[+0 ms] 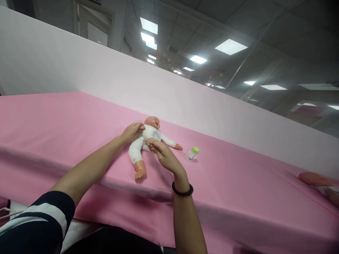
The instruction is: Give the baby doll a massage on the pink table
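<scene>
A baby doll (pixel 136 150) with a white cloth body lies on its back on the pink-covered surface (pixel 225 180), its head toward the white wall. My left hand (pixel 131 132) is closed around the doll's arm, near its small hand. Across the doll's lower belly and upper leg lies my right hand (pixel 164 154), fingers stretched out and partly covering that leg. The doll's other arm extends to the right. Just beyond its fingers stands a small clear bottle (pixel 191 155) with a green cap.
A white wall panel (pixel 111 81) runs along the back of the surface, with a window above it reflecting ceiling lights. At the far right edge lies another doll-like thing (pixel 316 180), partly cut off. The pink cover hangs over the front edge.
</scene>
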### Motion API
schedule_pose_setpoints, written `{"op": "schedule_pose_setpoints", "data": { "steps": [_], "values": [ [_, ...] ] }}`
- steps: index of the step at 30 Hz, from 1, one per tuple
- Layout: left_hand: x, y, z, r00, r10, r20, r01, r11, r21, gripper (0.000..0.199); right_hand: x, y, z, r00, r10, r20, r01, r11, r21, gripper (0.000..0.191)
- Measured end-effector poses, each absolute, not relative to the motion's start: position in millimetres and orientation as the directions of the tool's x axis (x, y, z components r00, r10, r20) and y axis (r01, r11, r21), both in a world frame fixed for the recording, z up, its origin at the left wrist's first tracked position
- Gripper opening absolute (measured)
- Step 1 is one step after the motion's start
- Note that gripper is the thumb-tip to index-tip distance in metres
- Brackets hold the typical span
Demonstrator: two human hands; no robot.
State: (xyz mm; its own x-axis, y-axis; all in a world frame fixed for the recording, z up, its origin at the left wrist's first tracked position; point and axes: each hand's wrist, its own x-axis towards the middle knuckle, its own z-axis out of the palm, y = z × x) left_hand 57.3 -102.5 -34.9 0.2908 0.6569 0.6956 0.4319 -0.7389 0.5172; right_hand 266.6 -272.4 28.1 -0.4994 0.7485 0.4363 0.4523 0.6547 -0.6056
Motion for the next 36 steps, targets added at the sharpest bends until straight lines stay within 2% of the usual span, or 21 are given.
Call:
{"op": "schedule_pose_setpoints", "data": {
  "steps": [2,4,7,10,14,17,19,21,24,26,28,30,33,36],
  "values": [
    [56,-97,-35,0.164,0.685,0.709,0.364,-0.711,0.602,0.026,281,-293,28,-0.472,0.772,0.426,0.440,0.625,-0.645,0.037],
    [54,-89,-37,-0.040,0.736,0.676,0.274,-0.642,0.716,0.023,300,-318,23,-0.471,0.796,0.380,0.425,0.583,-0.693,0.036],
    [47,-74,-43,-0.383,0.828,0.410,0.109,-0.400,0.910,0.017,329,-348,6,-0.496,0.814,0.303,0.444,0.538,-0.716,0.033],
    [39,-62,-48,-0.501,0.847,0.176,0.000,-0.204,0.979,0.012,350,-360,-17,-0.461,0.848,0.263,0.476,0.486,-0.733,0.032],
    [40,-62,-50,-0.510,0.843,0.172,-0.001,-0.201,0.980,0.013,351,-353,-27,-0.426,0.853,0.302,0.459,0.491,-0.740,0.033],
    [51,-75,-47,-0.420,0.819,0.390,0.105,-0.384,0.918,0.017,336,-338,-13,-0.426,0.827,0.368,0.395,0.536,-0.746,0.034],
    [57,-86,-44,-0.223,0.754,0.618,0.237,-0.573,0.785,0.022,320,-323,-2,-0.415,0.814,0.406,0.337,0.552,-0.762,0.035],
    [61,-95,-42,0.038,0.654,0.756,0.380,-0.709,0.594,0.026,304,-305,5,-0.404,0.810,0.425,0.277,0.551,-0.787,0.036],
    [62,-104,-40,0.316,0.573,0.756,0.534,-0.766,0.357,0.031,282,-278,6,-0.383,0.813,0.438,0.243,0.546,-0.802,0.034],
    [61,-105,-40,0.364,0.568,0.738,0.576,-0.760,0.301,0.033,273,-266,3,-0.361,0.818,0.447,0.241,0.545,-0.803,0.034],
    [60,-103,-40,0.323,0.573,0.753,0.578,-0.750,0.323,0.034,271,-263,0,-0.333,0.824,0.458,0.237,0.543,-0.805,0.035],
    [57,-100,-40,0.228,0.593,0.772,0.549,-0.733,0.401,0.033,276,-271,-1,-0.321,0.829,0.459,0.227,0.538,-0.812,0.035],
    [52,-90,-41,0.027,0.653,0.757,0.461,-0.680,0.570,0.028,295,-296,1,-0.342,0.835,0.430,0.200,0.512,-0.836,0.036],
    [45,-74,-43,-0.226,0.730,0.645,0.336,-0.562,0.755,0.023,319,-323,1,-0.403,0.838,0.368,0.223,0.480,-0.849,0.035]
  ]
}}
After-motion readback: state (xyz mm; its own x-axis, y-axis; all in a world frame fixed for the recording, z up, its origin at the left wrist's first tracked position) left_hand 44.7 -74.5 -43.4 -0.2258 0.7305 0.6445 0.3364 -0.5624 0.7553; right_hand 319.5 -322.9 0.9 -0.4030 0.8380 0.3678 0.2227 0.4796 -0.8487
